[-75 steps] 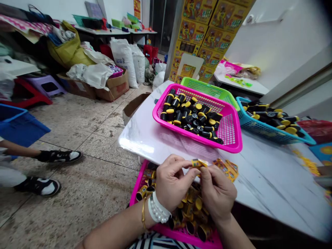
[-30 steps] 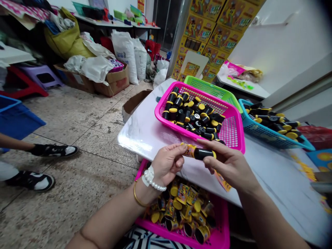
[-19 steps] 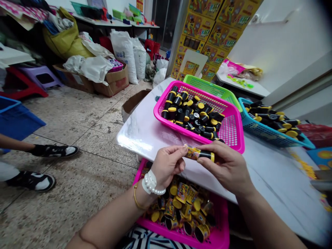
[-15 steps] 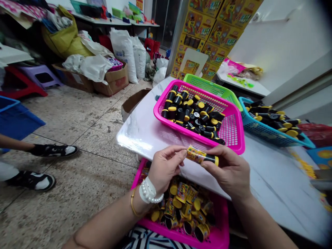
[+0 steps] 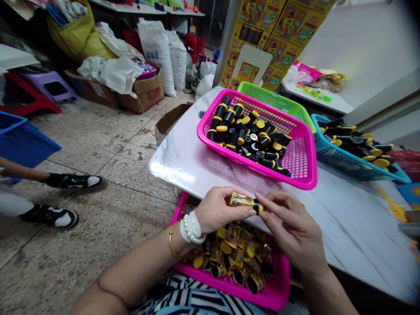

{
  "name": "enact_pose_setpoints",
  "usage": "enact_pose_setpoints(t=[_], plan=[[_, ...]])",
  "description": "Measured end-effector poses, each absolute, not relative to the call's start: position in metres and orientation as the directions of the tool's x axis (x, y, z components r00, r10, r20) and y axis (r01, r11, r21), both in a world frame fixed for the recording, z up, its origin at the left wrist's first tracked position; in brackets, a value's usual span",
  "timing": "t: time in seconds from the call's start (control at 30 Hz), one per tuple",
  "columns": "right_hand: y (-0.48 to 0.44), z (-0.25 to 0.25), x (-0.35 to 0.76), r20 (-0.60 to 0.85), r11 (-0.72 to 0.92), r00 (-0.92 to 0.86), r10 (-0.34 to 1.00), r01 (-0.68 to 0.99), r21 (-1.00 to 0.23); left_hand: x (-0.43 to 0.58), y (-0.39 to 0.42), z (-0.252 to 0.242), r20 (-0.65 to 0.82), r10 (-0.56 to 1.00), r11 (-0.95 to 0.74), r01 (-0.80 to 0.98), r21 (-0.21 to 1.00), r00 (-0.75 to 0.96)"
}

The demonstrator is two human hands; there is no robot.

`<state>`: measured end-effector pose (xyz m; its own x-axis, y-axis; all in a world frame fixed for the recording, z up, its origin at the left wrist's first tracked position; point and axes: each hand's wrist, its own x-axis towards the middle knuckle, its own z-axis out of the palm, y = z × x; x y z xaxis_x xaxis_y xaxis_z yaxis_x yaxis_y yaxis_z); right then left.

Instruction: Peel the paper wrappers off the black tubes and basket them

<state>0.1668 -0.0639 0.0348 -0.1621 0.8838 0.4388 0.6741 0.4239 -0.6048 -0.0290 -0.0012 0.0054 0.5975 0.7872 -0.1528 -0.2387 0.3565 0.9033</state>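
My left hand [image 5: 218,210] grips a short cylinder wrapped in a yellow printed label [image 5: 244,203], whose black end points right. The fingertips of my right hand [image 5: 292,229] touch that black end, with the fingers apart. Below my hands, a pink plastic basket [image 5: 249,288] holds a heap of labelled cylinders with yellow caps [image 5: 232,253]. Beyond them, a second pink basket [image 5: 288,180] on the marble-topped table [image 5: 348,218] holds black cylinders with yellow caps [image 5: 246,135].
A blue basket [image 5: 351,168] of black cylinders stands at the table's right, and a green basket [image 5: 275,99] behind. A person's legs and black-and-white sneakers [image 5: 74,180] are on the floor at left. Sacks and cardboard boxes [image 5: 141,94] line the far wall.
My right hand has moved from around the cylinder to its black end, and the left hand now grips the cylinder. The whole view has shifted slightly as my head moved.
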Motion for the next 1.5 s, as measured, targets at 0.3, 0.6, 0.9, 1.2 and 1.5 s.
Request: enact_pose_setpoints(t=[0.3, 0.6, 0.9, 1.2, 1.5], plan=[[-0.085, 0.026, 0.163, 0.446, 0.443, -0.169, 0.879, 0.635, -0.633, -0.031, -0.011, 0.009, -0.17, 0.753, 0.441, -0.295, 0.848, 0.636], [-0.114, 0.009, 0.156, 0.429, 0.408, -0.111, 0.896, 0.585, -0.701, -0.046, -0.043, 0.002, -0.085, 0.771, 0.229, -0.149, 0.962, 0.631], [-0.128, -0.005, 0.137, 0.387, 0.327, 0.024, 0.922, 0.488, -0.809, -0.049, -0.056, -0.012, -0.13, 0.762, 0.241, -0.092, 0.966, 0.635], [-0.13, -0.015, 0.125, 0.002, -0.018, 0.158, 0.987, 0.12, -0.993, -0.053, -0.061, -0.03, -0.181, 0.705, 0.387, -0.158, 0.909, 0.686], [-0.134, -0.017, 0.131, 0.163, 0.115, 0.102, 0.981, 0.367, -0.923, -0.055, -0.072, -0.036, -0.013, 0.803, 0.063, -0.063, 0.996, 0.596]])
